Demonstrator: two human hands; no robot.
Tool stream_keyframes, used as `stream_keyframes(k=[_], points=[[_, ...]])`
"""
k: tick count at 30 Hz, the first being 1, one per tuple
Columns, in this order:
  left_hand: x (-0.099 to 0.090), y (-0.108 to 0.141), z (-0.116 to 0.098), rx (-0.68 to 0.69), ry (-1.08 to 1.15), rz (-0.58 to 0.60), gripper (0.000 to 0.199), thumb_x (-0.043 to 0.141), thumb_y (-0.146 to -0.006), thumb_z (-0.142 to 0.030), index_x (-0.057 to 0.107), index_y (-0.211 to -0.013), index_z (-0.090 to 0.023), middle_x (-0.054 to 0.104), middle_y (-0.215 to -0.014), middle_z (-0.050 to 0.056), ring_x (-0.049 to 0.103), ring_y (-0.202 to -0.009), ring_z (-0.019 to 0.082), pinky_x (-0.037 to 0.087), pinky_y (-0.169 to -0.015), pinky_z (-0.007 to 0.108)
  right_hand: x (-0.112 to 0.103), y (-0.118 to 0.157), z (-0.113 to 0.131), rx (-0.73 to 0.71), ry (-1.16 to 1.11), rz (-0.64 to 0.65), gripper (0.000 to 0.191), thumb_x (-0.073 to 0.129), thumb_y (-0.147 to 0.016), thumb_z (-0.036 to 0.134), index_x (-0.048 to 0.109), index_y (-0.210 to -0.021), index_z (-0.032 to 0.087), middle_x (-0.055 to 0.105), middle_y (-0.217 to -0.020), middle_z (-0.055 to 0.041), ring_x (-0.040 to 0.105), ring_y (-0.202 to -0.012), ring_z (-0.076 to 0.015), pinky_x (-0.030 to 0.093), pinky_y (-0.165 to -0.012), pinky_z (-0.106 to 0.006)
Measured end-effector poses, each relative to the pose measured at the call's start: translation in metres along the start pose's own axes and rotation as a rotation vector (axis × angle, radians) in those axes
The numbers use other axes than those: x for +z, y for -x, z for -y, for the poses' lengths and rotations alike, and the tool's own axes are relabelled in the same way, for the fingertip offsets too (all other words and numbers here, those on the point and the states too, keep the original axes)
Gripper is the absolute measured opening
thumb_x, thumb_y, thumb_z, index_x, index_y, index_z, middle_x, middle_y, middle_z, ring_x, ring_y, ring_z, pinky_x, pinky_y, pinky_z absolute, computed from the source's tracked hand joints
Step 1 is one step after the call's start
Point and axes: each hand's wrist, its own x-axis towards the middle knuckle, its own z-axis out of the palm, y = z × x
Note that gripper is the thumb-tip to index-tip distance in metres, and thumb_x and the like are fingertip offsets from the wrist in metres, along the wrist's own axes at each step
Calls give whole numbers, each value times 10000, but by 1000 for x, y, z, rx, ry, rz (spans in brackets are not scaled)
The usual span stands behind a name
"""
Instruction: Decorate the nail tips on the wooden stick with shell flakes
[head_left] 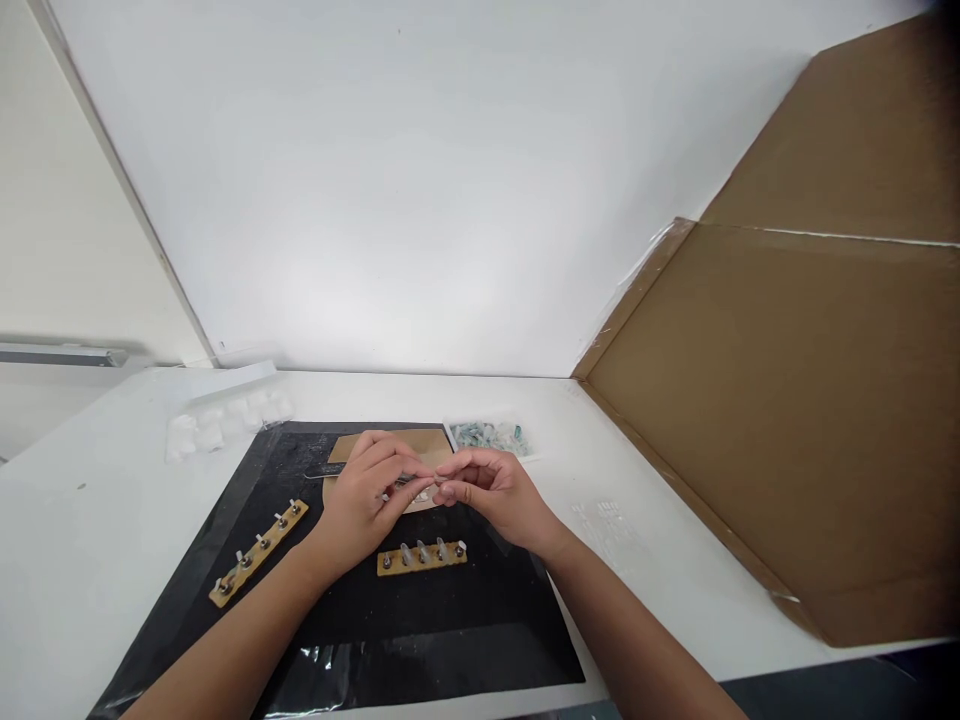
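My left hand [373, 492] and my right hand [491, 488] meet above the back part of a black mat [450, 645]. Each is closed in a pinch, thumb against fingers, and the fingertips nearly touch. What they pinch is too small to make out. Beneath them lies a tan sheet [424, 442] with small clear pieces on it, partly hidden by my hands. Just in front, a wooden strip [422, 558] holds several small metal clips with clear pieces standing in them. A second such strip [259, 553] lies slanted at the left.
A tray of green and clear pieces [491, 436] sits behind my right hand. Clear plastic packaging [225, 412] is at the back left. Faint clear pieces [606, 525] lie on the white table [675, 590] at the right. Brown cardboard [795, 400] stands along the right side.
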Motion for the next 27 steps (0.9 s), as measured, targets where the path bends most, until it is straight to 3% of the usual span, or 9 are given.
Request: stream_keyframes(k=[7, 13, 16, 19, 23, 27], points=[[3, 1, 2, 39, -15, -12, 88, 696, -1016, -229, 784, -1021, -236, 739, -950, 54, 591, -1005, 246, 519, -876, 391, 2, 1, 0, -45, 80, -29, 232, 908, -821, 391, 808, -975, 251, 792, -885, -10, 786, -837, -210, 671, -851, -383], [5, 2, 2, 63, -40, -32, 86, 706, -1011, -229, 790, -1029, -227, 738, -889, 51, 581, -989, 247, 518, -873, 385, 3, 0, -5, -68, 134, -78, 243, 867, -855, 460, 805, -932, 238, 793, -870, -25, 787, -770, -209, 673, -775, -373], [0, 2, 7, 87, -107, 44, 128, 673, -1033, -243, 793, -1076, -226, 764, -935, 48, 577, -1024, 245, 512, -924, 382, 2, -2, -9, -80, 164, -126, 256, 837, -887, 470, 782, -945, 227, 784, -859, -25, 790, -785, -205, 660, -784, -356], [-11, 1, 19, 67, -370, 192, 255, 591, -1080, -294, 765, -1253, -222, 788, -1041, 60, 568, -1028, 248, 506, -940, 387, -2, -4, -14, -87, 193, -182, 280, 827, -898, 463, 752, -1018, 222, 765, -836, -16, 795, -795, -206, 650, -775, -341], [-25, 4, 35, -45, -533, 239, 281, 571, -1083, -308, 778, -1256, -229, 784, -1089, 102, 571, -1081, 313, 406, -1036, 545, -9, -6, -19, -90, 234, -222, 396, 824, -889, 496, 746, -1166, 223, 761, -858, -22, 803, -801, -221, 656, -749, -349], [-29, 9, 42, -134, -650, 354, 202, 661, -1027, -328, 821, -1099, -229, 765, -1042, 109, 568, -1127, 358, 232, -1141, 693, -12, -7, -19, -94, 318, -237, 331, 779, -921, 521, 779, -1048, 216, 780, -833, -44, 799, -787, -235, 647, -716, -353]])
